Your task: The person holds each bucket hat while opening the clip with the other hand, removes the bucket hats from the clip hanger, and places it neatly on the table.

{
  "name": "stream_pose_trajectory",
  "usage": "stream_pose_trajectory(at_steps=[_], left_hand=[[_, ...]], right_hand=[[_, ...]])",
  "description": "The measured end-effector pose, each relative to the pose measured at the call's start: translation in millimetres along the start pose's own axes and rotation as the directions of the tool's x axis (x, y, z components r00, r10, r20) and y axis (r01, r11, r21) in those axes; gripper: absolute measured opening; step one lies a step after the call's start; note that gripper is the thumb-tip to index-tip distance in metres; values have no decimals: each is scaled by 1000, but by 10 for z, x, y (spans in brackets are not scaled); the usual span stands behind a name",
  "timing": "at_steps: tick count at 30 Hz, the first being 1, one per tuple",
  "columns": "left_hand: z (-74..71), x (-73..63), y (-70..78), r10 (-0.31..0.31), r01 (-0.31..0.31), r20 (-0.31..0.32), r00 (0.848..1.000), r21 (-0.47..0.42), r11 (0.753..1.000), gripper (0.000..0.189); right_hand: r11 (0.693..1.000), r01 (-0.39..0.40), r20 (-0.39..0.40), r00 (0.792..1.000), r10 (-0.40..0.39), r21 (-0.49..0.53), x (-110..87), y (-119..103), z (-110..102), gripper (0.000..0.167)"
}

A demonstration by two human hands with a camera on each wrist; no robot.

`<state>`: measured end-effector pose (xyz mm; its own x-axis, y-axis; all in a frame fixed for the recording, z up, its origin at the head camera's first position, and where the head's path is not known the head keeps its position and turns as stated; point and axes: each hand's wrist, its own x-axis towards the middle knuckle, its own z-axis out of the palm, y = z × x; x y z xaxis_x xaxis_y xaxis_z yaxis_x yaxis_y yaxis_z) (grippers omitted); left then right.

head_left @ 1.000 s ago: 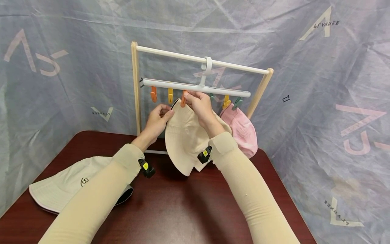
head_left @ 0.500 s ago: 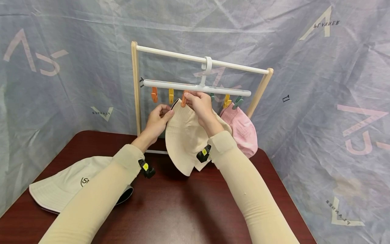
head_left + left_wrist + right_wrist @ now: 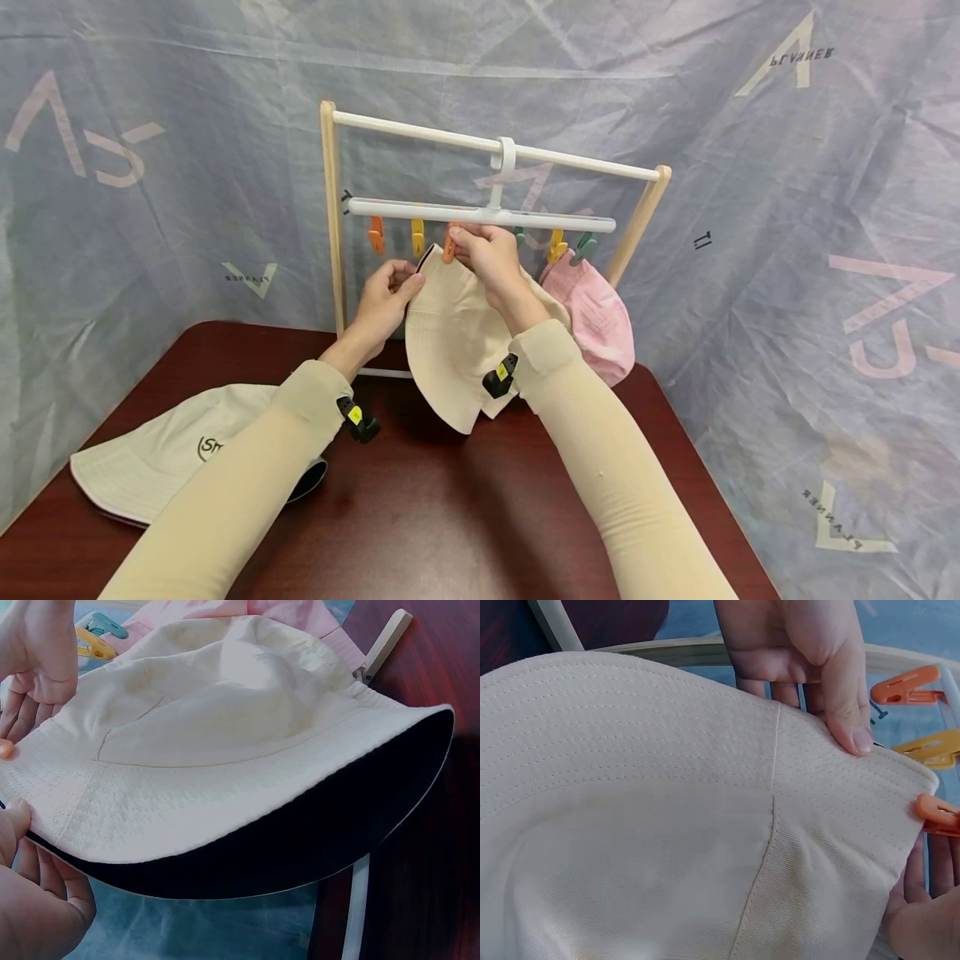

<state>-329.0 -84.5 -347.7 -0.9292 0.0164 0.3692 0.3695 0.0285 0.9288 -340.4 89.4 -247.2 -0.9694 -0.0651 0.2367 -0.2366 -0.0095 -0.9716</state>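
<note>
Pink hat, centre right: clipped; cream hat, centre: seemingly mid-clipping, left fingers pinching brim, right fingers pinching orange clip; white hat, lower left: on worktop, unhung

My left hand pinches the brim of a cream hat, its dark underside exposed, as my right hand works at the hat's upper left. An orange clip edges in at the hat's left; a pink hat, yellow clip and green clip show behind it.

Sleeved arms stretched forward, left hand pinching, right hand pinching slightly higher
</note>
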Motion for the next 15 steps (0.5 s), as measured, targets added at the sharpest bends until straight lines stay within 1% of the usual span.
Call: stream_pose_trajectory(at_steps=[9, 15], left_hand=[[-30, -62, -45, -4, 4, -6, 1000, 13, 1000, 33], [-47, -92, -69, -5, 5, -6, 1000, -12, 1000, 34]], right_hand=[[1000, 9, -19, 1000, -9, -16, 13, 12, 26, 27], [1000, 14, -15, 1000, -15, -23, 12, 15, 27, 28]])
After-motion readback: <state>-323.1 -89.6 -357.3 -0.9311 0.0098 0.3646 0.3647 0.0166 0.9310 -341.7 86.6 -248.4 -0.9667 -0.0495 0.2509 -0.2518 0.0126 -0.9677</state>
